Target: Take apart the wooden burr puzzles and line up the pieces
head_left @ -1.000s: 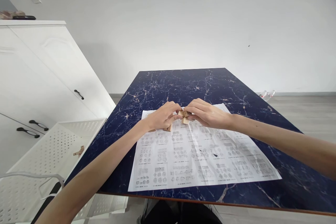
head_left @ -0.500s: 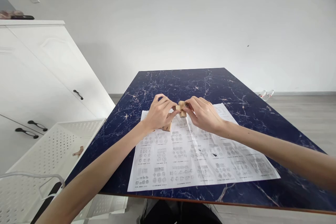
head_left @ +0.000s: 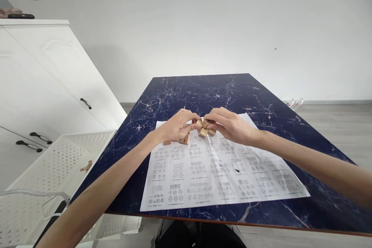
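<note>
Between my hands, just above the printed sheet [head_left: 200, 180], is a wooden interlocking puzzle [head_left: 203, 133] of light square-ended pieces. My left hand [head_left: 179, 124] pinches its left side with thumb and fingers. On the opposite side my right hand [head_left: 229, 125] grips it, fingertips over the top and thumb in front, and a dark mark shows on the wood there. A loose wooden piece [head_left: 184, 140] with a black mark lies on the sheet under my left hand. Beside it sits another wooden piece [head_left: 167, 143], partly hidden by that hand.
The sheet, covered in small diagrams, lies on a dark blue marbled table [head_left: 192, 91]. At left, a white perforated basket [head_left: 68, 151] contains a small wooden piece [head_left: 86, 166]. A white cabinet [head_left: 55, 69] stands behind it. A pale cable [head_left: 37, 193] crosses the basket.
The puzzle has been turned in my hands, so a square end now faces forward and down. My left hand has shifted slightly right, uncovering a second loose piece.
</note>
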`<state>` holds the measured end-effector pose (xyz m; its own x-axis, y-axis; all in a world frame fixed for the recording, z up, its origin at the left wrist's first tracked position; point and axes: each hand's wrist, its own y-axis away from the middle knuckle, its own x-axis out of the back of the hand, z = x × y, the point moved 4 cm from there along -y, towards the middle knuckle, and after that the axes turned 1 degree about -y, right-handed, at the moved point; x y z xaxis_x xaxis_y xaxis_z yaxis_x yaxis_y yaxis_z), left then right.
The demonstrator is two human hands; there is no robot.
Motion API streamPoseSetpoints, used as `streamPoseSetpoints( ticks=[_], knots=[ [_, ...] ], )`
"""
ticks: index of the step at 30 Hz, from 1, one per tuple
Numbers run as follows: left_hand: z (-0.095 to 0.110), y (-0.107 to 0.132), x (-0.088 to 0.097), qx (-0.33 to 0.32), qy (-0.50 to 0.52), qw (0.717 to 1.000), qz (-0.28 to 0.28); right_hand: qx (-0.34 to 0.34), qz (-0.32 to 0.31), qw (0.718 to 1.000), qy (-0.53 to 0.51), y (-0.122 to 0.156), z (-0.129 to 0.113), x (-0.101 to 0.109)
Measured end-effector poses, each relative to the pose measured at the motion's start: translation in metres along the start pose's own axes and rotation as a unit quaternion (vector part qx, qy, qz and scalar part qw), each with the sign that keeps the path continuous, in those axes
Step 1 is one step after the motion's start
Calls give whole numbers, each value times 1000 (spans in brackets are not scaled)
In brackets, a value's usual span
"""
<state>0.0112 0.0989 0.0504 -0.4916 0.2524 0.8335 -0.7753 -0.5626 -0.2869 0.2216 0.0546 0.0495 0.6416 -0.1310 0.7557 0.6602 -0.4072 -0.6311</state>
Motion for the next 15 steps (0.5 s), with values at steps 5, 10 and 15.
streamPoseSetpoints(
  ticks=[5, 10, 15],
  knots=[
    [11, -2, 8, 53, 136, 983, -111, -26, -76, 993, -81, -2, -6, 13],
    [11, -3, 9, 17, 209, 970, -119, -26, -73, 992, -104, -8, -16, 19],
    [9, -1, 1, 22, 252, 952, -172, -62, -93, 985, -135, -9, -24, 17]
  ],
)
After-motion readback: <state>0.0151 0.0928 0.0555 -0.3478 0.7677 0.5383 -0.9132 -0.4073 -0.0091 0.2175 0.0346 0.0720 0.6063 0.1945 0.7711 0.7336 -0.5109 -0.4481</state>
